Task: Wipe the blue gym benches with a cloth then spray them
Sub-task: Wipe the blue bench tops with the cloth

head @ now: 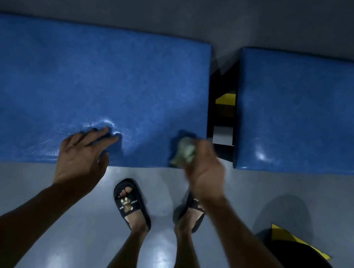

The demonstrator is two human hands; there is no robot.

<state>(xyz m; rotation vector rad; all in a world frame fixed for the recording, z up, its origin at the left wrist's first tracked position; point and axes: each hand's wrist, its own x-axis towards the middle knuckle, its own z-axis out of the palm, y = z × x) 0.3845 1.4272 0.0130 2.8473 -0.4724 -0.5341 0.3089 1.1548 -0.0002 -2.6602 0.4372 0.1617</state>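
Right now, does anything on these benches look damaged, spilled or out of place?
Nothing looks damaged. The left bench dents only where the left hand presses it, with a wet sheen there. The right hand holds the cloth at its corner. The right bench looks intact.

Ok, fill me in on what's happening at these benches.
A person stands over two blue padded benches, wiping the left bench. The right hand grips a crumpled pale cloth at that bench's near right corner, blurred as if in motion. The left hand presses its fingertips into the pad, denting it. The surface there looks wet and shiny. The right bench is untouched at this moment. No spray bottle is in view.
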